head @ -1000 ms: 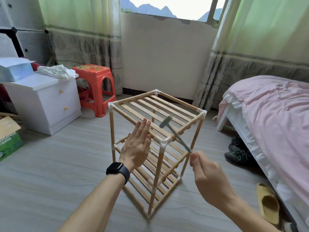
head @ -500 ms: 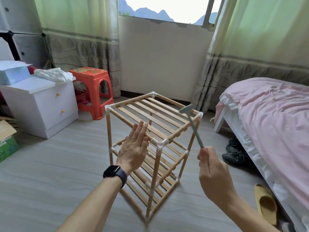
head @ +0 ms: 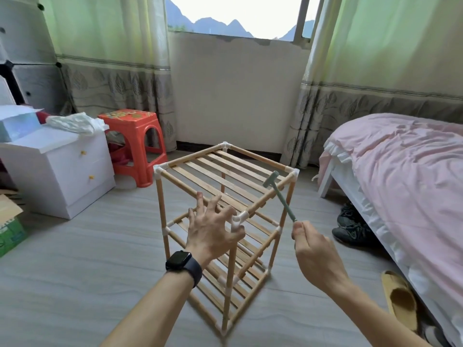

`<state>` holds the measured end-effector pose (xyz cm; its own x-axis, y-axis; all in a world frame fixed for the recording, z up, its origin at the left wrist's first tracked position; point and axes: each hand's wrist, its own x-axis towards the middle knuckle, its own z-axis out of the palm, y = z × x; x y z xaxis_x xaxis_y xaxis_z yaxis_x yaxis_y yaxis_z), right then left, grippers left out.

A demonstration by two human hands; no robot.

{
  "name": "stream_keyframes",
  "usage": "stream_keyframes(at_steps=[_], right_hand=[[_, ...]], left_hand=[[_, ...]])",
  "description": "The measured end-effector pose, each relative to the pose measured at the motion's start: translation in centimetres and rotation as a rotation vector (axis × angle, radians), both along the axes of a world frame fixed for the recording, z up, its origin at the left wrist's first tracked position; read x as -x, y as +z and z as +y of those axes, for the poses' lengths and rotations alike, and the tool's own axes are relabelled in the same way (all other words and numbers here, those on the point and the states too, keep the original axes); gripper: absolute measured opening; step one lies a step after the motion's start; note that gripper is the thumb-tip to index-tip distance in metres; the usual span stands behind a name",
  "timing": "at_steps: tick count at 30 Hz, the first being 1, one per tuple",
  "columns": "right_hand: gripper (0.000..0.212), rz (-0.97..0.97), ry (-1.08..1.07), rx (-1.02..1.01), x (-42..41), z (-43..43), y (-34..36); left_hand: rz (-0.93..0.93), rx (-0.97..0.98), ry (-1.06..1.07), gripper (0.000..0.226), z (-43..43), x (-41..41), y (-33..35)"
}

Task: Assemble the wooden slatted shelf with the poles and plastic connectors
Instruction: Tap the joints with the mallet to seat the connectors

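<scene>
Shelf: the wooden slatted shelf (head: pixel 225 186) stands upright on the floor (head: pixel 75 271), between a white drawer unit (head: pixel 62 171) and a bed (head: pixel 400 171). It has three slatted tiers, and its poles (head: pixel 231 271) are joined at each corner by white plastic connectors.
Left hand: the left hand (head: pixel 213 229) holds nothing. Its fingers are spread wide over the top tier's near rail, just beside the near corner connector (head: pixel 239 219). I cannot tell whether it touches the wood.
Right hand: the right hand (head: pixel 315 256) has thumb and fingers pinched round the bottom end of a small green hammer (head: pixel 285 204). The hammer's head is raised above the top tier's right rail, near the far right connector (head: pixel 295 172).
Step in hand: probably tapping the top connectors down onto the poles. The frame looks complete, so this seems to be final seating.
Doing it well: press the left palm flat on the rail so the frame cannot rock. Strike each connector squarely from above with short, light taps, and keep the spread fingers away from the struck corner.
Grip: holding the handle so far down gives swing but little control, so a firmer hold would aim better.
Risk: a slanted blow could crack the plastic or skew a pole in its socket.
</scene>
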<state>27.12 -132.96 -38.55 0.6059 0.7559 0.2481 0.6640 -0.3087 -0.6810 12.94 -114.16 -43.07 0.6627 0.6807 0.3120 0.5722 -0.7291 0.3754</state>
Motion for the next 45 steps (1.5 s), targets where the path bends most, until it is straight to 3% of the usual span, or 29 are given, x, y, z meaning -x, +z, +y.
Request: stream_keyframes(at_steps=[4, 8, 11, 13, 15, 18, 20, 23, 29, 33, 37, 38, 39, 41, 42, 43, 45], right_hand=[[0.040, 0.093, -0.018, -0.041, -0.3, 0.5, 0.4], [0.040, 0.083, -0.049, -0.055, -0.5, 0.2, 0.8], [0.040, 0.051, -0.066, -0.046, -0.6, -0.7, 0.3], [0.038, 0.017, -0.063, -0.036, -0.5, -1.8, -0.3], [0.038, -0.013, -0.056, -0.027, -0.1, -3.0, -0.8], [0.036, -0.039, -0.008, -0.018, 0.6, -4.7, -1.0], [0.034, -0.078, 0.015, -0.015, 0.8, -5.6, -1.1], [0.034, -0.098, 0.030, -0.003, 0.6, -6.2, -1.1], [0.034, -0.107, 0.062, 0.012, 0.9, -5.4, -1.4], [0.035, -0.185, 0.071, 0.148, 1.0, -4.4, -0.1], [0.034, -0.034, 0.034, -0.322, 2.0, -4.0, 2.4], [0.033, -0.035, 0.031, -0.362, 2.4, -3.8, 2.3], [0.032, -0.067, 0.051, -0.297, 2.5, -3.6, 2.0], [0.035, -0.174, 0.097, 0.081, 2.4, -3.5, 0.6], [0.036, -0.182, 0.099, 0.163, 2.1, -3.6, 0.4], [0.037, -0.170, 0.086, 0.117, 1.9, -3.6, 0.7], [0.035, -0.099, 0.047, -0.200, 2.5, -3.8, 2.1]], left_hand=[[0.006, 0.109, 0.025, 0.039, 1.2, 2.9, 1.5], [0.067, 0.204, 0.184, 0.039, 3.8, 7.5, 4.2], [0.401, 0.000, 0.277, 0.051, 4.7, 9.1, 5.6], [0.489, -0.101, 0.222, 0.071, 4.4, 8.5, 5.9], [0.397, -0.069, 0.090, 0.077, 3.1, 6.5, 5.8], [0.240, 0.028, -0.030, 0.064, 0.6, 2.2, 4.9], [0.181, 0.049, 0.012, 0.057, -0.5, 0.0, 3.9], [0.162, -0.074, 0.109, 0.055, -1.1, -1.4, 2.3], [0.161, -0.108, 0.105, 0.068, -0.6, -1.2, 1.7], [0.142, -0.107, 0.115, 0.070, -0.8, -1.1, 1.6], [0.138, -0.105, 0.113, 0.070, -0.8, -1.1, 1.5], [0.127, -0.107, 0.118, 0.071, -0.8, -1.1, 1.5], [0.119, -0.107, 0.124, 0.072, -0.7, -1.1, 1.5], [0.118, -0.099, 0.130, 0.074, -0.7, -1.1, 1.4], [0.117, -0.096, 0.131, 0.074, -0.7, -1.1, 1.4], [0.117, -0.096, 0.128, 0.074, -0.7, -1.0, 1.4], [0.115, -0.097, 0.124, 0.074, -0.6, -1.0, 1.5]])
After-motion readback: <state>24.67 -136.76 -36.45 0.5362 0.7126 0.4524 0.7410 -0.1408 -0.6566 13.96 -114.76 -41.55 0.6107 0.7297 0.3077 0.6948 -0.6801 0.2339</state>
